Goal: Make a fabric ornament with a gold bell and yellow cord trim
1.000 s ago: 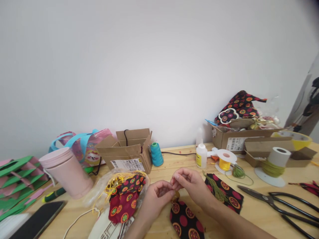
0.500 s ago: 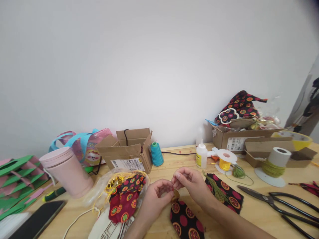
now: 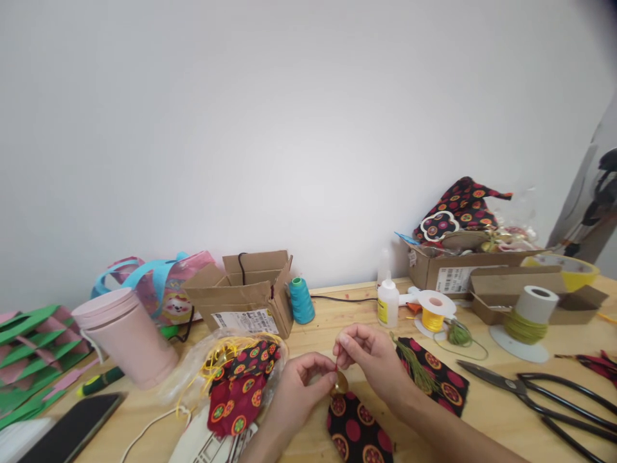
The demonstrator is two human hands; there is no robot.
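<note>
The left hand [image 3: 304, 387] pinches a red thread [image 3: 336, 368] beside the round golden piece [image 3: 340, 384], and the right hand [image 3: 367, 357] pinches it higher, probably for keeping it taut.

room overhead (scissors [image 3: 519, 387] block right)

Fingertip work mostly blocked from here.
Red thread [image 3: 336, 367]: too fine to trace, ends lost in left hand [image 3: 311, 389] and right hand [image 3: 371, 360]. Gold piece [image 3: 341, 384]: partly behind left hand. Black patterned fabric [image 3: 359, 427]: near end out of view. Shears [image 3: 515, 386]: handles cut off right. Phone [image 3: 72, 429]: near end cut off. Box label [image 3: 245, 322]: unreadable.
</note>
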